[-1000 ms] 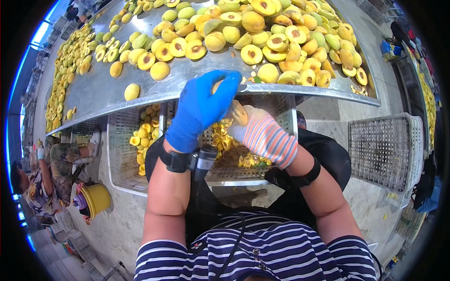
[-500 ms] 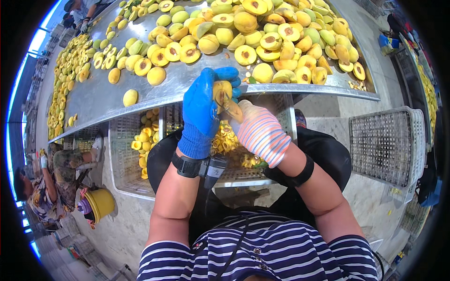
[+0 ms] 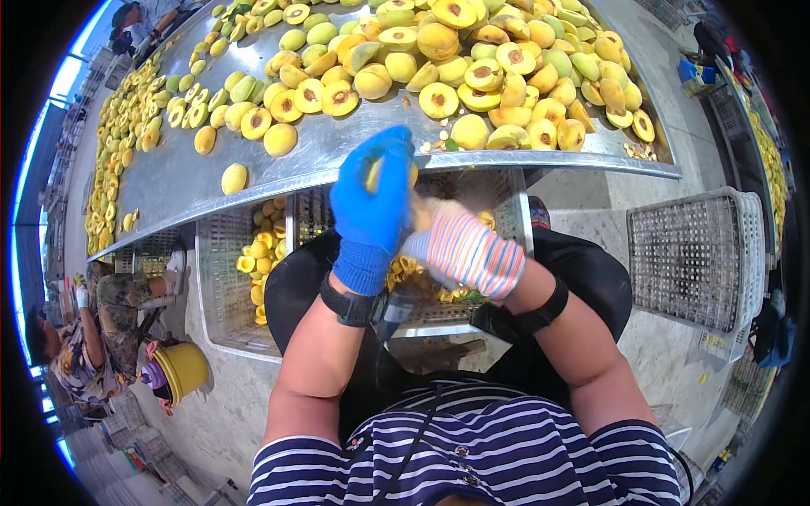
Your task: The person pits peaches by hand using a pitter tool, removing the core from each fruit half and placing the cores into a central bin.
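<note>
My left hand (image 3: 371,190), in a blue coated glove, is closed around a yellow peach half (image 3: 374,174) just off the table's near edge. Most of that fruit is hidden by the fingers. Close against it is my right hand (image 3: 460,240), in a white glove with coloured stripes, its fingers bent and smeared by motion. A small tan piece (image 3: 419,213) shows at its fingertips, too blurred to name. Beyond both hands a large heap of halved and whole yellow peaches (image 3: 439,42) covers the metal table (image 3: 312,164).
Below my hands, between my knees, a plastic crate (image 3: 439,325) holds yellow pieces; another crate (image 3: 221,316) of peach halves stands to its left. A grey crate (image 3: 688,261) is at the right. A seated person (image 3: 84,346) and a yellow bucket (image 3: 181,371) are at the left.
My left hand has turned and its fingers have closed further over the peach half, hiding its cut face. My right hand has moved slightly down and is blurred.
</note>
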The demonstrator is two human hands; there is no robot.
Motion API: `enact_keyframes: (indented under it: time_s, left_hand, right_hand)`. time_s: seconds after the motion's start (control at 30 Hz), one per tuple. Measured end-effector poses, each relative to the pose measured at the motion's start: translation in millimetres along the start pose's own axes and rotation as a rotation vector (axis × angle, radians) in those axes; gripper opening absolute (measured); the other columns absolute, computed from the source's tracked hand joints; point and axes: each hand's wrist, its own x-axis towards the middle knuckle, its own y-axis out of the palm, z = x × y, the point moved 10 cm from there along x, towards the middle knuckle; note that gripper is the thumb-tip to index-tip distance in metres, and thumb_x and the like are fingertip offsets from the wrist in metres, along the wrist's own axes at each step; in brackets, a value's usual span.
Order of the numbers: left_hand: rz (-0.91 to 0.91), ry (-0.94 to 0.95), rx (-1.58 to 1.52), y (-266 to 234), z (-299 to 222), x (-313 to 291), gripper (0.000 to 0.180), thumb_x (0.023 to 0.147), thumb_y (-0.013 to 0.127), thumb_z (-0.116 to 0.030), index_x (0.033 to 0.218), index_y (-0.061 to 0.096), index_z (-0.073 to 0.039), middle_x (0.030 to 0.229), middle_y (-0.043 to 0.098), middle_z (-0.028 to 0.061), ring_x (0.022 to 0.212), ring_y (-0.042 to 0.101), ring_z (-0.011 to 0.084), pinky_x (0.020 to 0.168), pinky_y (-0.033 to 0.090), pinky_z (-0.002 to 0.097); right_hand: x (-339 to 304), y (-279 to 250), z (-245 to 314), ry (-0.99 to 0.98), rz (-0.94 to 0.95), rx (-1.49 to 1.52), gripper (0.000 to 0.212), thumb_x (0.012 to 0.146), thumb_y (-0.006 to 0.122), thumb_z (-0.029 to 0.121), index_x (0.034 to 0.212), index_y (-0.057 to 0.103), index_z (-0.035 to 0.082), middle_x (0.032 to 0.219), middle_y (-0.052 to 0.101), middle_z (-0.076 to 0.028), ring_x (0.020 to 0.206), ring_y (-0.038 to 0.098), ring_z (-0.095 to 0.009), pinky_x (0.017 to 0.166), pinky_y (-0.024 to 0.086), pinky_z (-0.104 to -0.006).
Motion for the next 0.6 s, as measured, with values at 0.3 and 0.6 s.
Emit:
enact_keyframes:
  time_s: [0.3,0.6]
  left_hand:
    - [0.229,-0.085,0.192,13.0,8.0,7.3,0.032,0.098,0.054,-0.024,0.1,0.068,0.005,0.092,0.069,0.0094,0.08,0.064,0.0157,0.073,0.053,0.0289]
    - [0.203,-0.475,-0.161,12.5,13.6,2.0,0.033,0.095,0.059,-0.028,0.097,0.07,0.003,0.082,0.068,0.0063,0.073,0.061,0.0109,0.069,0.049,0.0245]
  right_hand:
    - [-2.6,-4.6,7.2,-0.064,-0.046,-0.123,0.022,0.078,0.063,0.015,0.093,0.058,0.0,0.064,0.059,-0.011,0.049,0.058,-0.024,0.042,0.046,-0.0364]
    - [-10.4,7.4,17.2,0.113,0.108,0.015,0.022,0.08,0.062,0.024,0.083,0.063,0.003,0.061,0.061,-0.012,0.055,0.061,-0.024,0.053,0.049,-0.0357]
